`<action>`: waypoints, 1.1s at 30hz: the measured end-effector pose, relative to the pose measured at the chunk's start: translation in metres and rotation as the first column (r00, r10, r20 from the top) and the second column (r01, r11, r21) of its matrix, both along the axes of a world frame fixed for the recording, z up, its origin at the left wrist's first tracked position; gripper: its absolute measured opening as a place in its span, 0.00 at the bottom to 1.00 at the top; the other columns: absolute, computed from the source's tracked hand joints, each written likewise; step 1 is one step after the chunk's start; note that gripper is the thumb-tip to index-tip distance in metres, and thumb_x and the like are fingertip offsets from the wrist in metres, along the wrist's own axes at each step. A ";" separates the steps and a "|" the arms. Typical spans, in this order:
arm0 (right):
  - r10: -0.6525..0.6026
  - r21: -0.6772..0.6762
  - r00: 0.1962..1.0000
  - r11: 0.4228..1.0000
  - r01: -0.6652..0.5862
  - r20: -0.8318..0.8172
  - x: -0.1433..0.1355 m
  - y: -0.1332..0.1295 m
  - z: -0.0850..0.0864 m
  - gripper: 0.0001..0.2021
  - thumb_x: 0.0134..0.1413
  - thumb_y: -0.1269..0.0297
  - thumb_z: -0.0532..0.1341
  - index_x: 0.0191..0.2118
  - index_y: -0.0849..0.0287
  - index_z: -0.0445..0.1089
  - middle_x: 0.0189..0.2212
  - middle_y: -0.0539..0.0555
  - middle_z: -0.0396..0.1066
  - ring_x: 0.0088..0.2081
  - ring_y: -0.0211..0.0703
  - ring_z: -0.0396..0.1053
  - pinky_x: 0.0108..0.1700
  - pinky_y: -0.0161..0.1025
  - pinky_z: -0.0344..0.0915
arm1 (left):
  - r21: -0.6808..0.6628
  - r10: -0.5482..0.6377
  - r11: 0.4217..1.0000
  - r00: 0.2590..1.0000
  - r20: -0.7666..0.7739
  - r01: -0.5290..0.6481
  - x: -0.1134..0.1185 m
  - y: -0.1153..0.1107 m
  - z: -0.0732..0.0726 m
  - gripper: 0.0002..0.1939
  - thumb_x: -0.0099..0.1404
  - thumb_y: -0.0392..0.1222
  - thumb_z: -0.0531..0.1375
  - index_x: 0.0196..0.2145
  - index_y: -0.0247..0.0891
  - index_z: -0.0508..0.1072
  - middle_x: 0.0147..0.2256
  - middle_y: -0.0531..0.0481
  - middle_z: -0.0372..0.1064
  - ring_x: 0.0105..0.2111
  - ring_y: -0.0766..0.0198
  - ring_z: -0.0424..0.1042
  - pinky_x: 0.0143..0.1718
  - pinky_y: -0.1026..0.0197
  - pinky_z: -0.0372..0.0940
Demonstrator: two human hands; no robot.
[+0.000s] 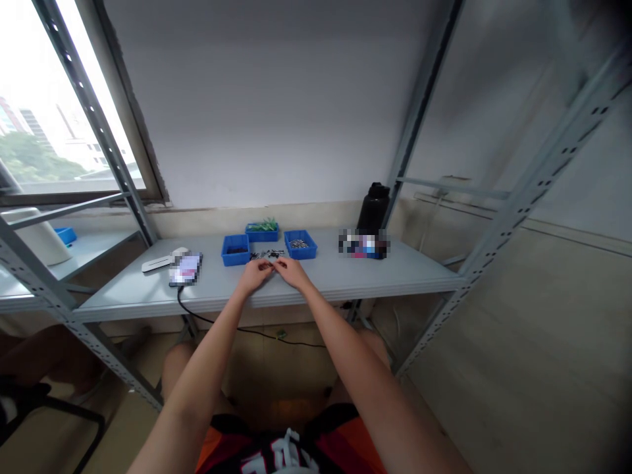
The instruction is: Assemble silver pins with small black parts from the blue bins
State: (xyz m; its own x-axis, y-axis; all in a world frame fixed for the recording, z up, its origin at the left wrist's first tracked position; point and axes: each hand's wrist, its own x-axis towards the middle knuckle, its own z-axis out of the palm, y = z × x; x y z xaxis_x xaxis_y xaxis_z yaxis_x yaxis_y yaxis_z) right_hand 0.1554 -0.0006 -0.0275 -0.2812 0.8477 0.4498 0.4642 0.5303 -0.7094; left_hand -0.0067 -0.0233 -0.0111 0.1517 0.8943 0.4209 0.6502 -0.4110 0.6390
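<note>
My left hand and my right hand meet near the front edge of the shelf top, fingertips almost touching. Both are closed in a pinch; whatever lies between the fingers is too small to make out. Just beyond them is a scatter of small dark and silvery parts. Around these parts stand three blue bins: the left bin holds dark pieces, the right bin holds small silvery metal pieces, and the back bin holds green pieces.
A phone with a black cable lies at the left, beside a white elongated device. At the back right stands a black bottle behind a blurred package. Metal uprights frame the shelf. Another person's leg shows at lower left.
</note>
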 end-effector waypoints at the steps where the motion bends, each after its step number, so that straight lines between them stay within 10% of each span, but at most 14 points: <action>1: 0.003 0.002 1.000 1.000 -0.003 0.002 0.000 0.000 0.000 0.11 0.59 0.63 0.56 0.35 0.58 0.75 0.31 0.52 0.75 0.34 0.40 0.69 0.39 0.34 0.61 | 0.000 0.000 1.000 1.000 -0.001 0.000 0.000 0.000 0.000 0.10 0.59 0.40 0.60 0.33 0.33 0.79 0.30 0.46 0.76 0.31 0.61 0.72 0.37 0.62 0.64; 22: 0.006 0.012 0.996 1.000 -0.005 -0.094 -0.001 -0.001 0.000 0.10 0.58 0.63 0.56 0.32 0.59 0.74 0.30 0.52 0.75 0.33 0.41 0.69 0.38 0.35 0.60 | -0.049 -0.146 0.988 0.989 -0.003 0.146 -0.001 0.001 -0.004 0.10 0.55 0.40 0.57 0.29 0.33 0.77 0.28 0.49 0.75 0.31 0.61 0.70 0.38 0.61 0.63; 33: -0.051 -0.028 0.987 0.998 0.047 -0.149 0.000 0.007 -0.007 0.07 0.56 0.64 0.57 0.31 0.57 0.71 0.27 0.50 0.74 0.32 0.40 0.70 0.36 0.34 0.62 | 0.000 0.026 1.000 0.999 0.045 -0.026 0.000 0.001 -0.002 0.12 0.56 0.39 0.56 0.33 0.33 0.77 0.28 0.47 0.74 0.30 0.61 0.70 0.36 0.61 0.63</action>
State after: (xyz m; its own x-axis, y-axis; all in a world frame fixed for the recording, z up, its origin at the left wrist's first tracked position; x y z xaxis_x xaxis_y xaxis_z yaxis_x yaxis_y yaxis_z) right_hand 0.1550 0.0060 -0.0350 -0.1699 0.8702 0.4626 0.3765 0.4911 -0.7855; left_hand -0.0070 -0.0225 -0.0134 0.1091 0.8974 0.4276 0.6310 -0.3949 0.6677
